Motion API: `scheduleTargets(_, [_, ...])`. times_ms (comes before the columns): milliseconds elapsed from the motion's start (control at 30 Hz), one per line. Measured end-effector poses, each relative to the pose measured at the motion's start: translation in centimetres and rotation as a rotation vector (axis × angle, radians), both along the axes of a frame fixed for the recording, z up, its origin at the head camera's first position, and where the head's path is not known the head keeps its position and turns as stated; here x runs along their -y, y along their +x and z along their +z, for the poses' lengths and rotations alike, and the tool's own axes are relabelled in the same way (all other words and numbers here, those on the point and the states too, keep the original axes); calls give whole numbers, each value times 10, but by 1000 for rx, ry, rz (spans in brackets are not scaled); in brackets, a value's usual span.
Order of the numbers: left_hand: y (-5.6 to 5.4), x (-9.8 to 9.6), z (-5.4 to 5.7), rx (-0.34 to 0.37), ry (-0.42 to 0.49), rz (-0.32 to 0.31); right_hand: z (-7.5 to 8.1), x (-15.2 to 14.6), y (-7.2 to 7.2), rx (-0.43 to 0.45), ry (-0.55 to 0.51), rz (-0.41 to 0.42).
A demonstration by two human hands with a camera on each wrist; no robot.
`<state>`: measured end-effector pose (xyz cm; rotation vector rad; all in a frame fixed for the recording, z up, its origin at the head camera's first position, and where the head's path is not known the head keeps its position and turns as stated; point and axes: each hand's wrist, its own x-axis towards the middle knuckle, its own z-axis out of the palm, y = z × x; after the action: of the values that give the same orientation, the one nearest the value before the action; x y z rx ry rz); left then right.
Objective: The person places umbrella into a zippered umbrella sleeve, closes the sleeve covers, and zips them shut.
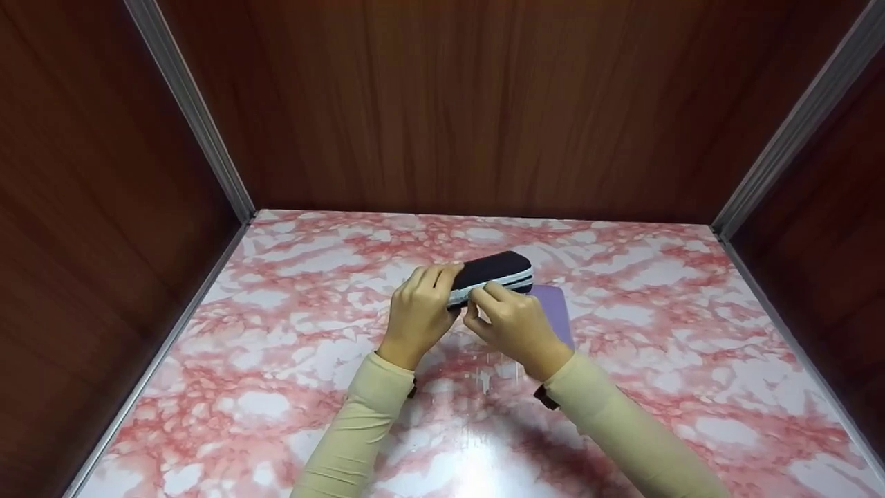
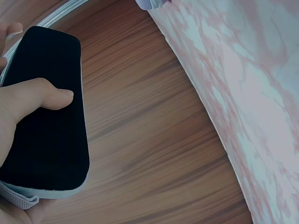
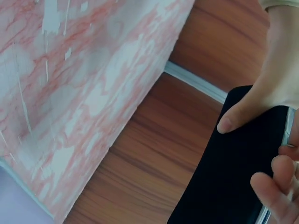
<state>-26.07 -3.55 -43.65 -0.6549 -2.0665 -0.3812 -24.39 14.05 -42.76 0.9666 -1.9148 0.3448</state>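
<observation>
The left hand (image 1: 418, 311) has its fingers clamped round a black case (image 1: 492, 268); the right hand (image 1: 513, 324) pinches its zip (image 1: 518, 279), fingers together. A purple item (image 1: 554, 312) lies on the tabletop (image 1: 276, 387).

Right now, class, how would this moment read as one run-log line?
left hand: grips case | right hand: fingers curled at case's pale trim | purple item: on table

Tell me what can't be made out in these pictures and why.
- Head view: whether the right hand pinches anything at the black case's edge; its own fingers hide that.
- Head view: part of the purple item, behind the right hand; the right wrist view's frame edge crops it.
- All views: the case's contents, hidden by its outer shell.
</observation>
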Motion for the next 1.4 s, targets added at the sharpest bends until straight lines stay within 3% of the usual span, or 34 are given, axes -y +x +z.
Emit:
scheduleTargets(333, [-2,0,-1,0,-8,-11,-5,-3,-2,60,5,-43])
scheduleTargets(600, [-3,1,0,-23,0,-24,-4,-5,1,33,35,-119])
scheduleTargets(1400, [-2,6,3,-15,-30,-40,-2,-25,1,34,7,-83])
